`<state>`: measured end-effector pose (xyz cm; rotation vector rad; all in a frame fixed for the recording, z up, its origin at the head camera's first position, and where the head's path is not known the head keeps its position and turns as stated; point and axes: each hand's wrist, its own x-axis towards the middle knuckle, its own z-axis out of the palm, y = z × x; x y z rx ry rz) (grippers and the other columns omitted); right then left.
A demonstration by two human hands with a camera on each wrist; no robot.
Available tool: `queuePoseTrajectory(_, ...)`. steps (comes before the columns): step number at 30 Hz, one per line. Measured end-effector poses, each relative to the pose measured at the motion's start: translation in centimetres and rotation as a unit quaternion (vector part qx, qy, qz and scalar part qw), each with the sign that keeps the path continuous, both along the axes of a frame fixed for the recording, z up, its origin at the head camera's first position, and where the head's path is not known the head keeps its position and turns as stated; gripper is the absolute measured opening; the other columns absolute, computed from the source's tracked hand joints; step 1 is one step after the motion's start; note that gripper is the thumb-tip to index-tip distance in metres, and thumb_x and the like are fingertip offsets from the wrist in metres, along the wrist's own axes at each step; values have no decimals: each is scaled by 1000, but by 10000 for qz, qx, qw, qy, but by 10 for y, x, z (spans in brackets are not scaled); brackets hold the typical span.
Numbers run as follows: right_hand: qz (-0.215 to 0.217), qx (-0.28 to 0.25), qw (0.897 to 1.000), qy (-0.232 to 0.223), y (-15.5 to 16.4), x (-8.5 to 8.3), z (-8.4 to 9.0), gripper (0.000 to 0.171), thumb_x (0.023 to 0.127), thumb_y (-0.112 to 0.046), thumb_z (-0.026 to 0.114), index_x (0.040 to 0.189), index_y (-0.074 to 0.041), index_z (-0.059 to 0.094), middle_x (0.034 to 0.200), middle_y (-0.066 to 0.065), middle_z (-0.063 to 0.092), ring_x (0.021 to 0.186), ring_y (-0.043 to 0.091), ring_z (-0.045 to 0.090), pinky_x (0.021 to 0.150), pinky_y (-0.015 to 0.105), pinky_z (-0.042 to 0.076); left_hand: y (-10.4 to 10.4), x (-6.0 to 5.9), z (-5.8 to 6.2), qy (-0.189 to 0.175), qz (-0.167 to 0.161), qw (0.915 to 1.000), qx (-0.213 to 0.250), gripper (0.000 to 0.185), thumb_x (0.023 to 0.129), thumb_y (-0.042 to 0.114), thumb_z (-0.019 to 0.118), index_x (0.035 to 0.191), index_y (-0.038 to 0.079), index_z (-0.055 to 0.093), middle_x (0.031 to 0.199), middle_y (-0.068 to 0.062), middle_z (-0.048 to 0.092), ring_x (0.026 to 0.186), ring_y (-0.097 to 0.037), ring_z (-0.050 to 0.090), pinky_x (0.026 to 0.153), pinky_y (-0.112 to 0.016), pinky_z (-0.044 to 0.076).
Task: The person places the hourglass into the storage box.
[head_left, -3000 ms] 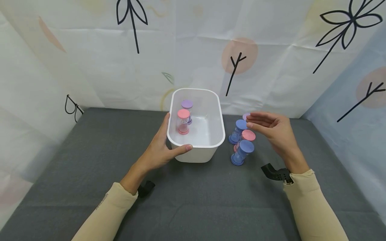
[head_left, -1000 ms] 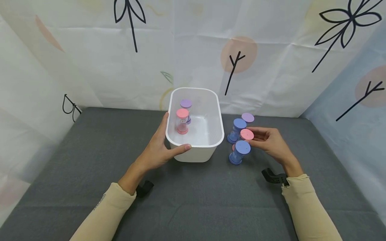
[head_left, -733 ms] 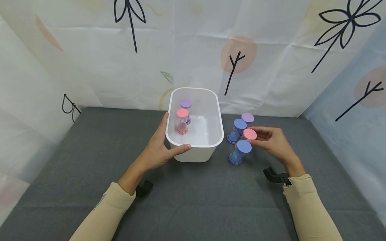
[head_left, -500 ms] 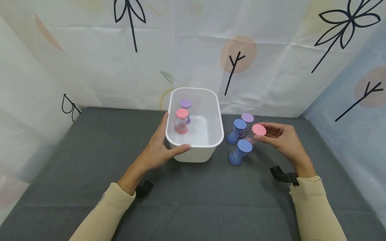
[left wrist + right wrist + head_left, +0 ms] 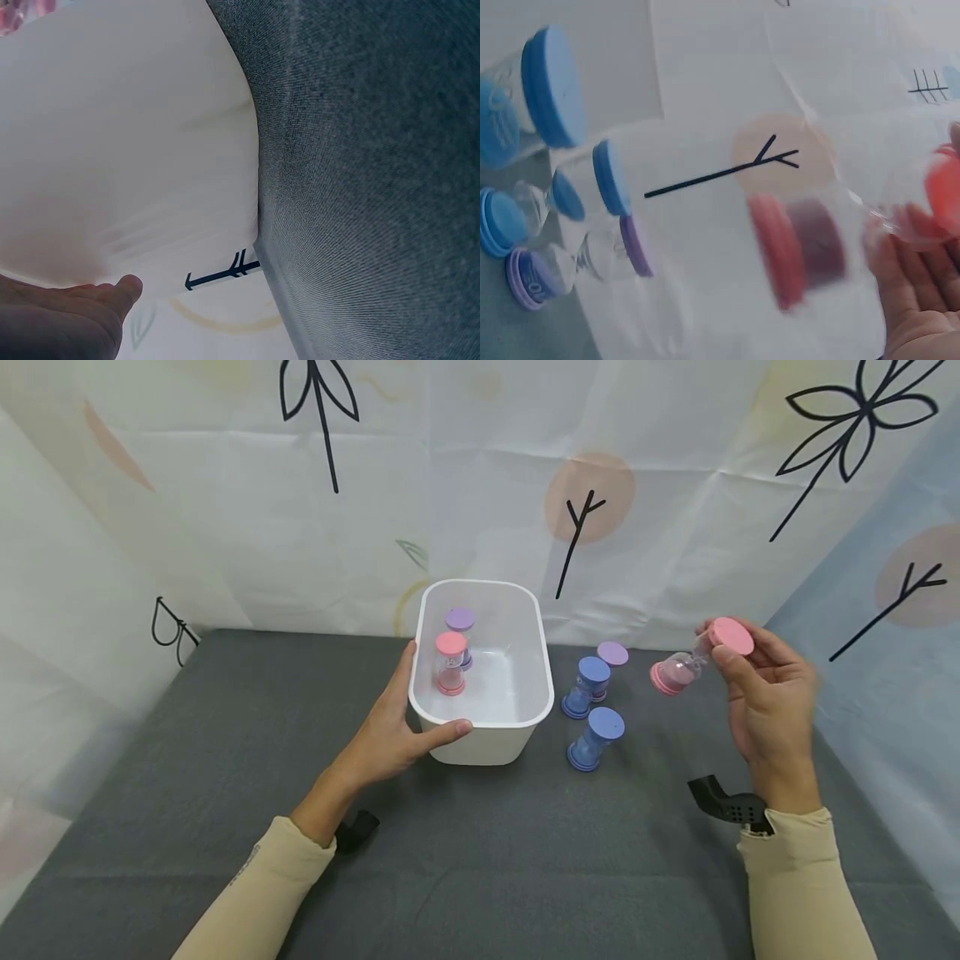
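Though blurry, R-side pink timer [image 5: 681,668] prob. aloft, outside tub rim [image 5: 487,725]

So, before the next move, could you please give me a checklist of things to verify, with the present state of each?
1. Right hand grips held pink hourglass: ok, tilted and off the table.
2. Left hand touches white bin: ok, at its near left corner.
3. Space inside bin: ok, bare floor right of the two hourglasses.
4. Low path to bin free: not ok, rear blue hourglass and purple-capped one stand between.
5. Flow stopped inside held hourglass: cannot tell.
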<state>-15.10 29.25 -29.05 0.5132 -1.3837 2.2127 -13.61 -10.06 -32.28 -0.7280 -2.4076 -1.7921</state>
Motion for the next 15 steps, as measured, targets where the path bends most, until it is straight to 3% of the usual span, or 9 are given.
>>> queuePoseTrajectory(3,-42,-558,9978,355,-4,0,1,38,87,24,61,123,30,51,108,33,67,100,39,68,96,39,52,0,0,0,5,-7,10000,-5,108,83,15,84,162,19,11,158,-9,33,139,-23,37,114,-60,24)
queuePoseTrajectory(6,-19,-768,9960,463,-8,1,2,37,87,24,63,121,31,51,105,35,67,96,41,70,96,45,51,-1,1,0,3,-16,10000,18,108,83,15,84,162,19,11,158,-6,33,139,-24,37,114,-60,24)
queuePoseTrajectory(12,380,-686,9966,258,-17,4,3,36,87,26,60,121,31,50,105,36,67,94,42,71,93,44,53,-1,0,-2,9,-55,10000,10,108,83,14,84,162,19,11,158,-7,33,139,-25,36,113,-62,24)
queuePoseTrajectory(15,554,-355,9977,176,-21,7,4,35,88,26,58,123,30,51,107,35,67,96,41,71,94,42,53,0,-1,-2,53,-59,10000,15,108,83,13,84,162,19,11,157,-9,34,138,-25,37,113,-62,24)
